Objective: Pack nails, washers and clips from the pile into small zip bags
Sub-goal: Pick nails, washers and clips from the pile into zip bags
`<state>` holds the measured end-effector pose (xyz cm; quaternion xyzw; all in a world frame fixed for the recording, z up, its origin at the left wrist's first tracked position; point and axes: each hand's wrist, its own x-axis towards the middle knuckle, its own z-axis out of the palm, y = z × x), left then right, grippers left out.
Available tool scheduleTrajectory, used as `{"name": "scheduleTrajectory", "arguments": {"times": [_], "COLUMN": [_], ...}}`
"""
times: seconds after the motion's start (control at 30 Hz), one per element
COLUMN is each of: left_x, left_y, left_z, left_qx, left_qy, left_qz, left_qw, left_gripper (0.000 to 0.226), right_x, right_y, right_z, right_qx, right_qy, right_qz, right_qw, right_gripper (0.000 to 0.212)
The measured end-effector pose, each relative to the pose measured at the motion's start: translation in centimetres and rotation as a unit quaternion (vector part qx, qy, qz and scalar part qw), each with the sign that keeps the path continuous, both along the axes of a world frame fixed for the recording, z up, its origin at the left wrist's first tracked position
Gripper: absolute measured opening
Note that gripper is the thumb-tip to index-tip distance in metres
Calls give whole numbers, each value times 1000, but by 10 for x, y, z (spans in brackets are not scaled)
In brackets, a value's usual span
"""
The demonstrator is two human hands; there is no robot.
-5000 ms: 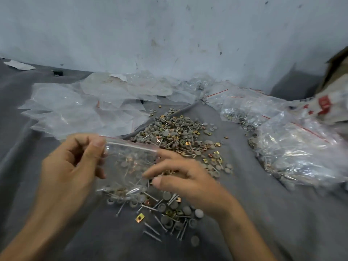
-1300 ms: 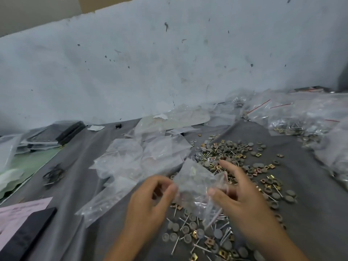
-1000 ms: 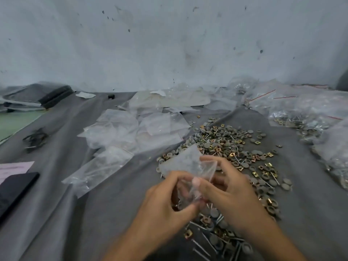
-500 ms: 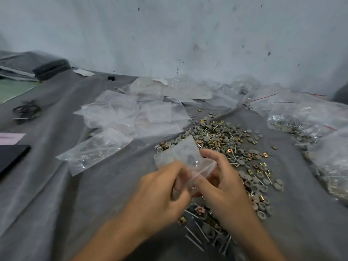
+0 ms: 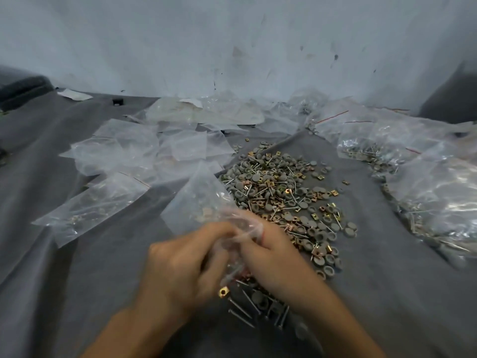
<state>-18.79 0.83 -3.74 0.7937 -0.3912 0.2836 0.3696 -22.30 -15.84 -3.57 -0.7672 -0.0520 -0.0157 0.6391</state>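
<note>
Head view, left hand: fingers curled, pinching the near end of the small zip bag. Blur hides the exact finger placement.
Head view, right hand: fingers curled onto the same crumpled end of the bag, touching the left hand's fingers.
Small zip bag: held between both hands, its far end standing up and away from them, with a few pieces showing inside.
Pile: grey washers, nails and gold clips, just beyond the right hand.
Loose nails: on the grey cloth under both wrists.
Empty bags: beyond the left hand.
Filled bags: well to the right of the right hand.
</note>
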Motion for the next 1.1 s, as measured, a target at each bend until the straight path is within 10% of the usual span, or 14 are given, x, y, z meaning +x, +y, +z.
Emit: {"name": "scheduleTrajectory", "arguments": {"times": [0.17,0.57,1.1], "left_x": [14,37,39], "left_y": [16,18,11], "left_z": [13,10,3], "left_qx": [-30,40,65], "left_qy": [24,85,145], "left_qz": [108,147,136], "left_qw": [993,985,978], "left_gripper": [28,33,29], "right_x": [-3,-5,2], "right_y": [-19,-84,-57], "right_z": [0,10,-8], "right_qx": [-76,-299,-502], "right_qy": [9,64,40], "right_qz": [25,-44,-59], "right_qw": [997,951,862], "right_gripper": [47,5,20]}}
